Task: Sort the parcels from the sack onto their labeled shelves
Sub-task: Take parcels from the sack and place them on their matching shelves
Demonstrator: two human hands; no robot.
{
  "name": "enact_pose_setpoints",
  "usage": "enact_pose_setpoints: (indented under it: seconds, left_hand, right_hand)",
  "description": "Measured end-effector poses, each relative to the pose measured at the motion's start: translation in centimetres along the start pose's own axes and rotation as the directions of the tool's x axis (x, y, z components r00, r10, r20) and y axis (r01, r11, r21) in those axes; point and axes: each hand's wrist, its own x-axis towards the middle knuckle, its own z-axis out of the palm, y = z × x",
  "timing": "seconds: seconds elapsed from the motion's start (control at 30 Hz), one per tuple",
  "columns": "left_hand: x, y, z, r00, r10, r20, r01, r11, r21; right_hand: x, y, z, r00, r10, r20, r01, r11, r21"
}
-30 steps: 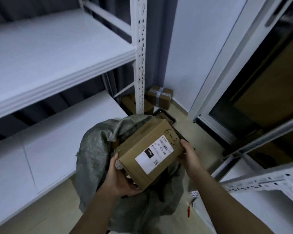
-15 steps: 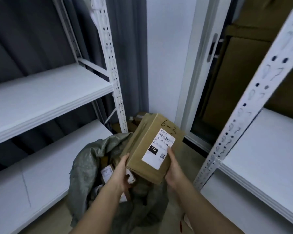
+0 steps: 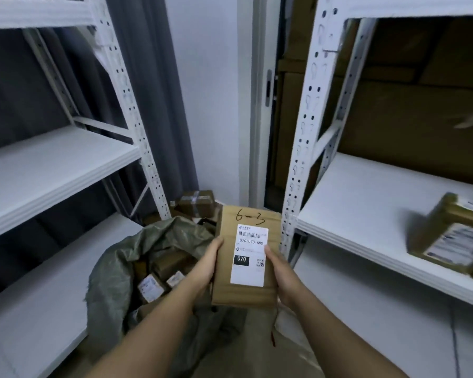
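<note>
A brown cardboard parcel (image 3: 224, 282), handwritten "6-3" with a white "070" label, is held upright in front of me above the floor. My left hand (image 3: 206, 264) grips its left side and my right hand (image 3: 280, 276) grips its right side. Below left, the grey-green sack (image 3: 112, 282) stands open on the floor with several small labelled parcels (image 3: 150, 287) inside. To the right a white shelf board (image 3: 366, 208) carries another brown labelled parcel (image 3: 453, 236).
A white rack (image 3: 52, 170) with bare boards stands on the left, its upright post (image 3: 137, 137) near the sack. Taped brown boxes (image 3: 197, 203) lie on the floor by the grey curtain. The right rack's post (image 3: 303, 148) stands just beyond the held parcel.
Both hands lifted the parcel out of the sack and turned it upright, label facing me. My view swung right and upward, bringing the right rack and its parcel into sight.
</note>
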Motion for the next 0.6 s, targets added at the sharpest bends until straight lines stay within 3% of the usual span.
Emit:
enact_pose_setpoints:
  seconds: [0.27,0.6]
  left_hand:
    - [-4.1,-5.7,8.6,0.966,-0.017,0.257,-0.025,0.987,0.161]
    - [-12.0,-9.5,24.1,0.801,-0.079,0.594,-0.152,0.932,0.329]
  right_hand:
    - [-12.2,3.2,-7.9,0.969,-0.099,-0.228,0.100,0.995,-0.004]
    - [-27.5,4.6,-20.6,0.837,-0.114,-0.535,0.120,0.993,-0.025]
